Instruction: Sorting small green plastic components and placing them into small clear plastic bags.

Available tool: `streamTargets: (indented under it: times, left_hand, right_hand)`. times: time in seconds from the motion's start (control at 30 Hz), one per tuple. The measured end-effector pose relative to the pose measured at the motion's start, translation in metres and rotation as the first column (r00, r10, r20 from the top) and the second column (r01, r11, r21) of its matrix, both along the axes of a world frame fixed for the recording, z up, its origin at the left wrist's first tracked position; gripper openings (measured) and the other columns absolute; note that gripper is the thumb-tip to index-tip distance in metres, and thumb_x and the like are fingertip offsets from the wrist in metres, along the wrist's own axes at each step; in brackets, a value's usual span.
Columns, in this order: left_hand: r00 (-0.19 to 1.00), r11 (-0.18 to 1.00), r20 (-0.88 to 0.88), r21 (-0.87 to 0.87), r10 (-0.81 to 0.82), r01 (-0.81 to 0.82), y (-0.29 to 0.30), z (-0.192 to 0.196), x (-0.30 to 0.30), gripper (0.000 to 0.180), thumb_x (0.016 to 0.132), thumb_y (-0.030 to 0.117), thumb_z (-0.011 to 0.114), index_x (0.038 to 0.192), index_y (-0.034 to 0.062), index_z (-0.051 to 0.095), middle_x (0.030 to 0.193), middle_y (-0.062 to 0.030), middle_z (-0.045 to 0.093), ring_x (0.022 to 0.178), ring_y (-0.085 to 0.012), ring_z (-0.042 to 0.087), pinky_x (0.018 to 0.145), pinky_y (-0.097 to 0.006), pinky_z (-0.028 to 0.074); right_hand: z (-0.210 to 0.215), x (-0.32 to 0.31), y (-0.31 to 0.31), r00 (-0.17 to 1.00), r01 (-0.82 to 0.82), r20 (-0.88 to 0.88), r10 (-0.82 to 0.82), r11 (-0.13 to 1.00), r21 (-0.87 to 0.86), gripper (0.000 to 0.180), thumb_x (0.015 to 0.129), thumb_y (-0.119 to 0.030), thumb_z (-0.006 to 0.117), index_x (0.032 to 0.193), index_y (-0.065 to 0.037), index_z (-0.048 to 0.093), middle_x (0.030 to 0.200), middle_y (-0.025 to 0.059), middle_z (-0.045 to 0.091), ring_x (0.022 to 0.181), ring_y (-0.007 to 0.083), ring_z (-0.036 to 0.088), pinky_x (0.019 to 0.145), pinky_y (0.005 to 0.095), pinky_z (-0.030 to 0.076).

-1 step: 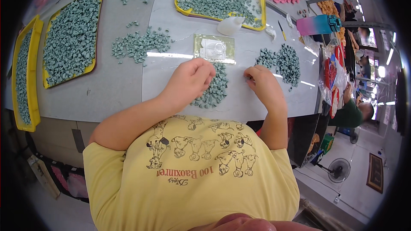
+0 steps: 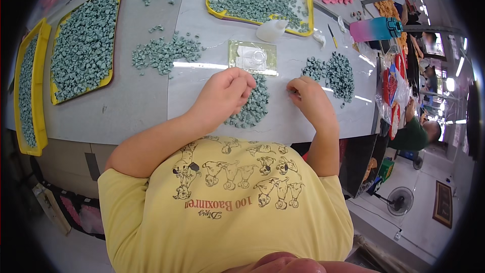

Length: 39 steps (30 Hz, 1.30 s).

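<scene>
My left hand [image 2: 228, 95] is curled closed above the left edge of a pile of small grey-green pieces [image 2: 256, 105]. Whatever its fingers may hold is hidden. To the right of that pile, my right hand [image 2: 312, 97] pinches thumb and forefinger together over the table. A small dark bit shows at its fingertips, too small to name. Just beyond the left hand lies a clear, flat square plate [image 2: 273, 63] with a white patch on it. Two darker green heaps sit past the right hand, one smaller [image 2: 314, 69] and one larger [image 2: 340, 78].
Yellow-rimmed trays of green pieces stand at far left [image 2: 44, 83], left [image 2: 117, 1] and back [image 2: 311, 16]. A white squeeze bottle [image 2: 271, 31], a yellow-handled knife [image 2: 332, 36] and a pink-blue drinking bottle [image 2: 371, 30] lie beyond my hands. Another loose green pile [image 2: 166, 54] is on the left.
</scene>
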<state>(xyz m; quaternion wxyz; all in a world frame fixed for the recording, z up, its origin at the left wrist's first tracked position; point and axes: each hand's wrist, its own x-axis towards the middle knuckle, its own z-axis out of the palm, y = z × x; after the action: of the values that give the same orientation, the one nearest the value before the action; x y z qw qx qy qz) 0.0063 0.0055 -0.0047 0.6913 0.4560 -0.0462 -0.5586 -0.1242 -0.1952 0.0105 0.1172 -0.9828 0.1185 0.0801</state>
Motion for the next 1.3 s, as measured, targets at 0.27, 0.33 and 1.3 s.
streamTargets:
  times: [0.27, 0.33, 1.3]
  left_hand:
    - [0.993, 0.996, -0.100, -0.071, -0.058, 0.051, 0.001, -0.007, 0.001, 0.018, 0.093, 0.015, 0.046, 0.097, 0.0002, 0.055, 0.073, 0.0012, 0.045, 0.053, -0.0032, 0.032, 0.044, -0.019, 0.026]
    - [0.991, 0.995, -0.110, -0.075, -0.081, 0.073, 0.002, -0.007, 0.002, 0.018, 0.092, 0.015, 0.047, 0.096, -0.0001, 0.056, 0.073, 0.0012, 0.045, 0.052, -0.0032, 0.032, 0.044, -0.019, 0.025]
    - [0.984, 0.998, -0.180, -0.064, 0.000, -0.011, 0.009, -0.014, 0.013, 0.017, 0.090, 0.015, 0.054, 0.095, -0.0010, 0.058, 0.073, 0.0005, 0.047, 0.051, -0.0035, 0.033, 0.044, -0.019, 0.027]
  right_hand:
    - [0.014, 0.026, 0.035, 0.941, -0.012, 0.311, -0.136, 0.902, 0.432, 0.018, 0.071, -0.004, 0.071, 0.087, -0.003, 0.063, 0.076, 0.0057, 0.058, 0.065, 0.0155, 0.056, 0.060, 0.0249, 0.044]
    - [0.010, 0.030, 0.042, 0.918, -0.026, 0.363, -0.159, 0.890, 0.456, 0.019, 0.069, -0.005, 0.073, 0.085, -0.003, 0.063, 0.074, 0.0056, 0.059, 0.063, 0.0152, 0.055, 0.057, 0.0250, 0.044]
    - [-0.026, 0.057, 0.033, 0.692, -0.272, 0.620, 0.371, 0.929, -0.252, 0.033, 0.062, 0.003, 0.069, 0.095, 0.001, 0.064, 0.077, 0.0054, 0.058, 0.064, 0.0188, 0.056, 0.053, 0.0290, 0.044]
